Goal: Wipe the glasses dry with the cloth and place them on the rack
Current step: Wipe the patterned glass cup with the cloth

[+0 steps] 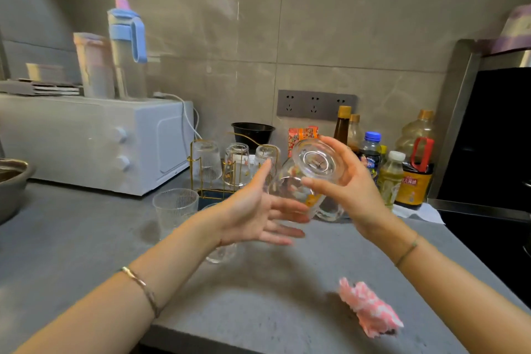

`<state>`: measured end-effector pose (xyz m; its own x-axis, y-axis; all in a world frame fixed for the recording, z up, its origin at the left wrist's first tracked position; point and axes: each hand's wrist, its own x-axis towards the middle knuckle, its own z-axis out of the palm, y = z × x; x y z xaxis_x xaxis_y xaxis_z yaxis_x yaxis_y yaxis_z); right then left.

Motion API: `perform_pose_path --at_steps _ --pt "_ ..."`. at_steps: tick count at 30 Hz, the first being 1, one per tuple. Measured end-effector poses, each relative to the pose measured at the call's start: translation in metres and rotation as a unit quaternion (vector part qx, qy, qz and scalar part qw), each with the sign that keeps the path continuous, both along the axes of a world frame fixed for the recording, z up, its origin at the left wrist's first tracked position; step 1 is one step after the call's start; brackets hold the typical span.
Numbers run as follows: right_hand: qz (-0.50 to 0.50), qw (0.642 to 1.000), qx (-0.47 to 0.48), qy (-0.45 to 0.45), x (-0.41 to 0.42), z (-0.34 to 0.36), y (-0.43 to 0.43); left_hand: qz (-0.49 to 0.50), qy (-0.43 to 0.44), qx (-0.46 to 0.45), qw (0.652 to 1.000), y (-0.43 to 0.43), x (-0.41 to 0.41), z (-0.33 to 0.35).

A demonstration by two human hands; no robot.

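over the counter (258, 302), right fingers (340, 151) clasp the tilted glass (316, 162).

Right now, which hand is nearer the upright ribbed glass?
Left. The left hand hovers just right of the ribbed glass; the right hand is farther right, holding a printed glass.

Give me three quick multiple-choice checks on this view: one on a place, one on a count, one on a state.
1. Where is the cloth? A inside a glass; B on the counter; C over the microwave.
2. How many glasses sit upside down on the rack? A one; B five; C three.
3. Which hand grips the raised glass? A right hand; B left hand; C neither.

Answers: 1 B, the pink cloth lies by the right forearm. 2 C, three inverted glasses stand in a row. 3 A, the right hand curls round it; the left hand is open beside it.
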<state>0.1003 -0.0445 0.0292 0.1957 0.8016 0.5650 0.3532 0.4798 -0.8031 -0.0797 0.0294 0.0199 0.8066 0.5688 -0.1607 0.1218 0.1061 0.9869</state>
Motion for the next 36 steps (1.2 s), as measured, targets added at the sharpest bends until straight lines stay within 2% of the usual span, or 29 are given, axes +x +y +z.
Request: perform_pose_path --at_steps 2,5,7,9,13,14,16,22,28,36 --pt "0.004 1.000 -0.014 0.000 0.008 0.010 0.013 0.108 -0.011 0.096 0.989 0.016 0.001 0.005" --pt "0.014 1.000 -0.026 0.004 0.017 0.023 0.035 0.260 -0.022 0.308 0.915 0.049 0.002 0.004" --pt "0.025 0.999 -0.030 0.009 0.020 0.029 0.052 0.268 -0.019 0.426 0.864 0.072 0.002 -0.007" --pt "0.035 0.999 -0.038 0.015 0.020 0.035 0.067 0.263 0.008 0.493 0.829 0.089 0.001 -0.018" --pt "0.048 0.997 -0.061 0.008 0.018 0.037 0.099 0.239 0.178 0.557 0.775 0.107 0.000 -0.039" --pt "0.050 0.996 -0.067 0.006 0.018 0.036 0.107 0.245 0.195 0.538 0.783 0.109 0.001 -0.043" --pt "0.050 0.996 -0.077 0.006 0.018 0.031 0.123 0.275 0.166 0.490 0.811 0.111 0.005 -0.047" --pt "0.054 0.992 -0.109 -0.011 0.018 0.010 0.155 0.297 0.143 0.493 0.805 0.115 0.007 -0.057" --pt "0.062 0.986 -0.153 -0.003 0.018 -0.008 0.174 0.289 0.113 0.480 0.820 0.114 0.004 -0.055" --pt "0.060 0.979 -0.195 -0.018 0.016 -0.025 0.185 0.290 0.127 0.482 0.817 0.113 0.005 -0.057"
